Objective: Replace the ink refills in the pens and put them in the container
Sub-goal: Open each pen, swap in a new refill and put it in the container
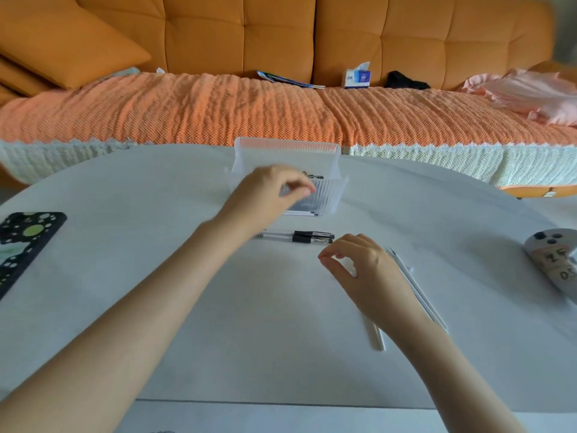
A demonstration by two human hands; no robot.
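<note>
A clear ribbed plastic container (327, 157) stands at the far middle of the white table, with dark pens inside it. My left hand (268, 192) hovers in front of its near wall, fingers curled loosely, holding nothing that I can see. Black-capped pens (299, 236) lie side by side just in front of the container. My right hand (362, 267) hovers low over the table, right of the pens, thumb and forefinger curved and apart, empty. Thin white refills (415, 285) lie slanted under and beside my right wrist; another white piece (376, 337) sticks out below that hand.
A black phone case (25, 242) with green and white dots lies at the table's left edge. A grey remote-like object (552, 260) with handwritten labels lies at the right edge. Beyond the table is an orange sofa with a tissue box (357, 76) and pink cloth (527, 92).
</note>
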